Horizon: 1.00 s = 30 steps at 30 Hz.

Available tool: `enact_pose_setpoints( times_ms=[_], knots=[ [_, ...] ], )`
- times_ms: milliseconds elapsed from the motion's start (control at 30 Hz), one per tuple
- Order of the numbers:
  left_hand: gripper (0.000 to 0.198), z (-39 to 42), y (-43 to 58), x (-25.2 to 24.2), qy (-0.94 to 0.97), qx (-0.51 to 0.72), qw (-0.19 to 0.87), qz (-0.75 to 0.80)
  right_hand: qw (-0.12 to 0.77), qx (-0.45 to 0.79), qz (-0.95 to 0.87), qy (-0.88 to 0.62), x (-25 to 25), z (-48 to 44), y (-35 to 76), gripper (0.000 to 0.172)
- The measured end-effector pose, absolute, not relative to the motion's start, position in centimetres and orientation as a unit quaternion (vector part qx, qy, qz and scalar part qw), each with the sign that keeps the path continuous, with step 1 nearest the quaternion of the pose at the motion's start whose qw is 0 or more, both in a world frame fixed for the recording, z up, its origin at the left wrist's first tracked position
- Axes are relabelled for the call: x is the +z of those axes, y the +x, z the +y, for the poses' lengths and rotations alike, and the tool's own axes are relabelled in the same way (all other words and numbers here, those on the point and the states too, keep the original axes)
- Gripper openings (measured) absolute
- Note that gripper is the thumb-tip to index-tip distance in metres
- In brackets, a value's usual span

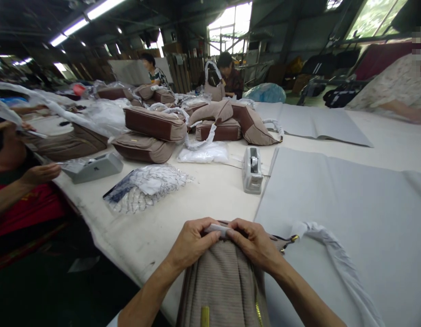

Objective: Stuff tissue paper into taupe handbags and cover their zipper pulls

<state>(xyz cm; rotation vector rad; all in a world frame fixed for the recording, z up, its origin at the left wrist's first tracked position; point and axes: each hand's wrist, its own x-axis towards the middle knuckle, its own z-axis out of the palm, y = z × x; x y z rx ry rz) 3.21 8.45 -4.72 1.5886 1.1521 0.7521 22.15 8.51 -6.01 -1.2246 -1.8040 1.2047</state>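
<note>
A taupe handbag stands on end at the near table edge, right in front of me. My left hand and my right hand both pinch a small white strip at the bag's top edge, fingers closed round it. The bag's handle, wrapped in white paper, trails off to the right over large grey paper sheets.
A grey tape dispenser stands mid-table; another dispenser lies at left beside a plastic-bagged netting. Several brown and taupe handbags pile up farther back. A person in red works at left; other people sit at the far side and right.
</note>
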Motion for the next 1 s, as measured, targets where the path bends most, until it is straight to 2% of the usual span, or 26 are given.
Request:
enact_pose_setpoints(
  times_ms=[100, 200, 433, 633, 867, 1000],
  knots=[
    [0.014, 8.3, 3.5, -4.8, 0.656, 0.328, 0.472, 0.488, 0.305, 0.452, -0.695, -0.469, -5.7, 8.5, 22.0, 0.012],
    [0.014, 8.0, 3.8, -4.8, 0.657, 0.336, 0.461, 0.494, 0.296, 0.463, -0.688, -0.473, -5.8, 8.6, 21.9, 0.013],
    [0.014, 7.8, 3.5, -5.3, 0.650, 0.348, 0.458, 0.497, 0.330, 0.489, -0.659, -0.467, -6.5, 8.6, 21.6, 0.015],
    [0.020, 7.6, 3.2, -6.3, 0.667, 0.381, 0.463, 0.442, 0.339, 0.456, -0.686, -0.455, -6.5, 8.2, 21.5, 0.013],
    [0.020, 7.0, 3.7, -7.4, 0.712, 0.430, 0.353, 0.427, 0.252, 0.510, -0.702, -0.429, -5.0, 9.6, 23.0, 0.028],
    [0.021, 6.8, 3.7, -7.9, 0.730, 0.422, 0.326, 0.428, 0.203, 0.494, -0.728, -0.429, -5.0, 10.2, 22.7, 0.020]
  ],
)
